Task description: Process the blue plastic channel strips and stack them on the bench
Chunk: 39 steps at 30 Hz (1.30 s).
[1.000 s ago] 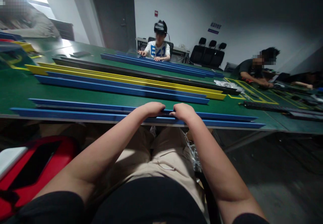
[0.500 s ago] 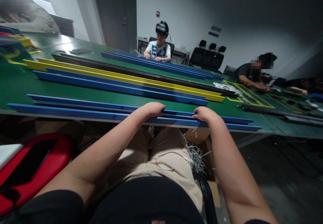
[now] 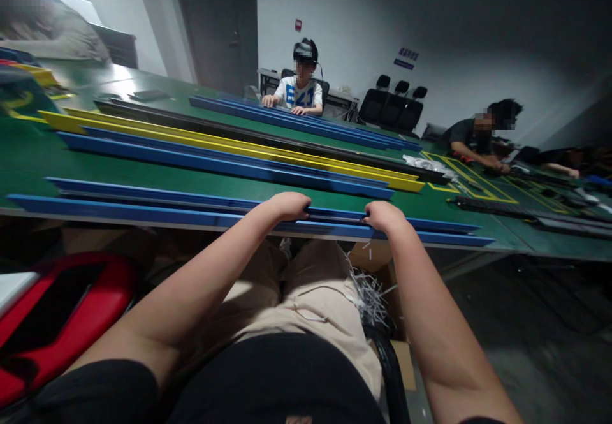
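A long blue channel-shaped profile (image 3: 124, 210) lies along the near edge of the table, with a grooved middle between its two raised sides. Both hands work at this groove, a short span apart. My left hand (image 3: 291, 205) is closed with its fingertips down in the channel. My right hand (image 3: 384, 215) is pinched at the channel too, thumb and fingers together. A thin pale line runs along the groove between them. What the fingertips hold is too small or hidden to make out.
Beyond lie another blue profile (image 3: 215, 164), yellow profiles (image 3: 229, 150) and a dark profile (image 3: 191, 121) on the green table (image 3: 143, 178). Two co-workers sit across, another at the left. A red seat (image 3: 102, 293) and a box of paper shreds (image 3: 375, 299) are below.
My hands keep almost the same place on the channel, and the view has shifted slightly. One hand of the co-worker opposite has moved a little to the left.
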Motion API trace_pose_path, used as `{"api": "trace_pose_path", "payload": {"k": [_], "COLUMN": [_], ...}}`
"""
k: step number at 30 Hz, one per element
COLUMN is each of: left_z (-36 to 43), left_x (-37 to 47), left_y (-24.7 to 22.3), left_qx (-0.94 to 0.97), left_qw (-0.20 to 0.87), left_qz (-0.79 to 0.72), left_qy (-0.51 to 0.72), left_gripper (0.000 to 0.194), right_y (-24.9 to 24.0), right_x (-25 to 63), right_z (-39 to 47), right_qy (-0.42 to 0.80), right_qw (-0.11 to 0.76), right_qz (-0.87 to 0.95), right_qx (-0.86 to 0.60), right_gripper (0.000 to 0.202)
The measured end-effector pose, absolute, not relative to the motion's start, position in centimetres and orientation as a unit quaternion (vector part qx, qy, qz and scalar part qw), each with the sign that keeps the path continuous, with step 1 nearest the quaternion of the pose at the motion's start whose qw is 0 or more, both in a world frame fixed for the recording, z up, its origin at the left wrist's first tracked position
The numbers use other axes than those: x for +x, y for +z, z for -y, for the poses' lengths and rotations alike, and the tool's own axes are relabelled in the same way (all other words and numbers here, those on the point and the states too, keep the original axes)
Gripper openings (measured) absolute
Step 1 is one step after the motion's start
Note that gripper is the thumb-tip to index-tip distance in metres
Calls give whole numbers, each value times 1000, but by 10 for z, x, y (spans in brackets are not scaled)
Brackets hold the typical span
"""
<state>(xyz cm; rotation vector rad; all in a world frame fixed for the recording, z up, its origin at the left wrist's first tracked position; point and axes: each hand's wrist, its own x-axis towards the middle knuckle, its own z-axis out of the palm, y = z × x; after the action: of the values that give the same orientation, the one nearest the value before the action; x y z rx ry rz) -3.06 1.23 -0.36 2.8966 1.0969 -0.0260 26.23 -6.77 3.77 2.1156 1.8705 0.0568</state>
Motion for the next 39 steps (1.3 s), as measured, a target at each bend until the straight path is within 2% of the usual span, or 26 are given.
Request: {"api": "trace_pose_path", "payload": {"k": [8,18,39], "left_z": [-8,-5,9], "left_x": [-29,-13,81], "left_y": [2,19,19], "left_qx": [931,901,897], "left_qw": [30,81,103], "left_qz": [-365,-418,-424], "left_qy": [-14,-80,-62], "left_gripper": [35,46,48], "right_y": [35,40,37], "right_x": [253,240,233], "right_z": [70,75,85], "right_qy": [34,38,39], "right_qw": [162,159,106], "right_qz": [-633,-618,-606], "right_qx": [756,769,787], "right_gripper": [31,31,29]}}
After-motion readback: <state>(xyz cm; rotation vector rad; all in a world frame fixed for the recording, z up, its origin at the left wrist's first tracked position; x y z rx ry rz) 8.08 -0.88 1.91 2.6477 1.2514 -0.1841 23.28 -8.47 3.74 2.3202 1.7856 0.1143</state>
